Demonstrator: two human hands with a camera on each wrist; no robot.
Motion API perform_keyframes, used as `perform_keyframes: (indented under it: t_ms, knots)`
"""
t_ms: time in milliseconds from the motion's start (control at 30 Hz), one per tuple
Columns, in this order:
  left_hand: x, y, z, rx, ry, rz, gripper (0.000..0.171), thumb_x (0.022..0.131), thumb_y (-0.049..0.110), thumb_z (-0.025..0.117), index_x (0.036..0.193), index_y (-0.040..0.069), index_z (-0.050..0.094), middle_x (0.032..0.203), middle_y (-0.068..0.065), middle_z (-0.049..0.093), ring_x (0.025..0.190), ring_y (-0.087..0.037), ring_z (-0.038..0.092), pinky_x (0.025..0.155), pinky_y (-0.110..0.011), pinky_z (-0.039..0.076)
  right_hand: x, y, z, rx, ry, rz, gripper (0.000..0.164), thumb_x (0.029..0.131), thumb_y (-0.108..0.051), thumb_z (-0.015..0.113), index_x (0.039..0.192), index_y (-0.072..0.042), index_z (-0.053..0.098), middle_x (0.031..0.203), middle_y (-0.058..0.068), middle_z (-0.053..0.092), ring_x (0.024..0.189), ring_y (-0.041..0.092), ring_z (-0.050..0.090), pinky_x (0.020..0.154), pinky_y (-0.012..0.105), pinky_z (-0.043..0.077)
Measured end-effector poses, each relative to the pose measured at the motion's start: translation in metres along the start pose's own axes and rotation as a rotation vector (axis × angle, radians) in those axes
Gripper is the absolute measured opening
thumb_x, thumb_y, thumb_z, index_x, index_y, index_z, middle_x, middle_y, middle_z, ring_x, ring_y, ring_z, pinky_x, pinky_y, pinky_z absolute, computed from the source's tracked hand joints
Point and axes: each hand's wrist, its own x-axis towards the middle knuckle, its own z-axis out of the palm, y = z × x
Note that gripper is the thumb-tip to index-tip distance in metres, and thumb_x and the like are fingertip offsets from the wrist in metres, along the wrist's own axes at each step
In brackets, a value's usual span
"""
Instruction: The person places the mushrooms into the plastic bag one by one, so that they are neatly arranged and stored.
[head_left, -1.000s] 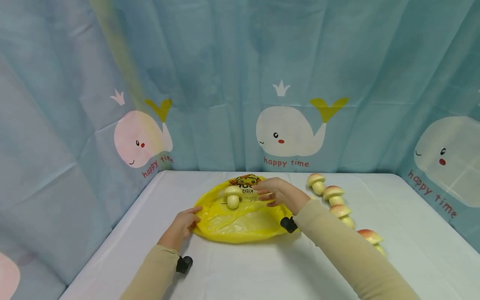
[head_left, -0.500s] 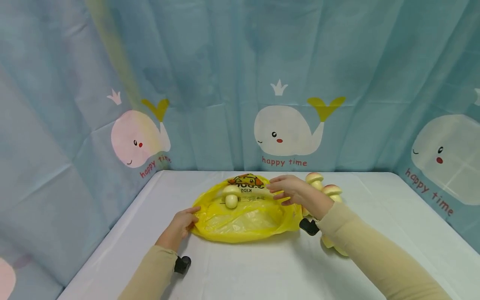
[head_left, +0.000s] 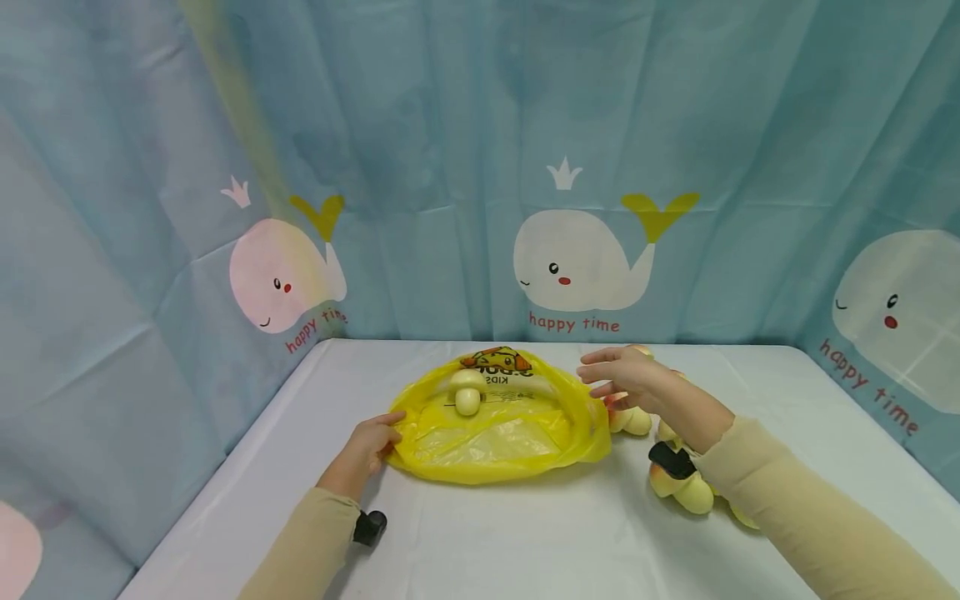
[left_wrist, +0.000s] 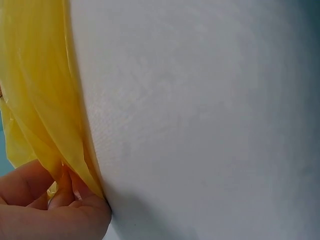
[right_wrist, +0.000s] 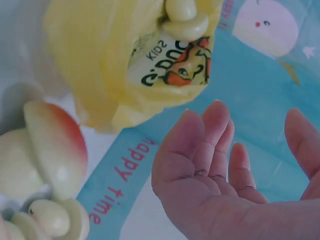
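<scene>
Left hand pinches yellow bag; right hand spread loose; 1 mushroom in bag, between hands.

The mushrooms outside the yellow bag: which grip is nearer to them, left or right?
Right. The right grip hovers close to the mushrooms, partly hiding them in the head view; the left grip is on the far side of the yellow bag, pinching its left edge.
</scene>
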Motion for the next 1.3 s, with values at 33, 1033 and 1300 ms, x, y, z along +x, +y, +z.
perform_keyframes:
  t_ms: [33, 1033, 1300]
  knots:
    - [0.000, 0.000, 0.000, 0.001, -0.002, -0.003, 0.053, 0.091, -0.015, 0.042, 0.142, -0.005, 0.043, 0.149, -0.027, 0.030, 0.111, -0.030, 0.041, 0.091, -0.029, 0.041, -0.002, 0.001, -0.003, -0.007, -0.002, -0.004, 0.055, 0.095, -0.023, 0.063, 0.141, -0.001, 0.043, 0.131, 0.020, 0.055, 0.101, 0.028, 0.059, 0.078, 0.037, 0.050]
    - [-0.002, -0.009, -0.002, 0.012, 0.006, -0.001, 0.052, 0.090, -0.015, 0.044, 0.141, -0.007, 0.044, 0.147, -0.028, 0.031, 0.106, -0.029, 0.042, 0.084, -0.027, 0.043, -0.047, 0.051, -0.121, -0.386, -0.261, -0.179, 0.062, 0.096, -0.029, 0.060, 0.146, -0.002, 0.037, 0.141, 0.024, 0.046, 0.124, 0.039, 0.047, 0.084, 0.053, 0.045]
    - [0.001, -0.003, -0.001, -0.004, -0.008, 0.021, 0.052, 0.090, -0.016, 0.043, 0.142, -0.007, 0.043, 0.148, -0.029, 0.030, 0.109, -0.030, 0.042, 0.092, -0.032, 0.042, -0.050, 0.069, -0.145, -0.380, -0.263, -0.221, 0.064, 0.098, -0.023, 0.057, 0.149, 0.003, 0.029, 0.143, 0.029, 0.040, 0.126, 0.049, 0.040, 0.085, 0.055, 0.047]
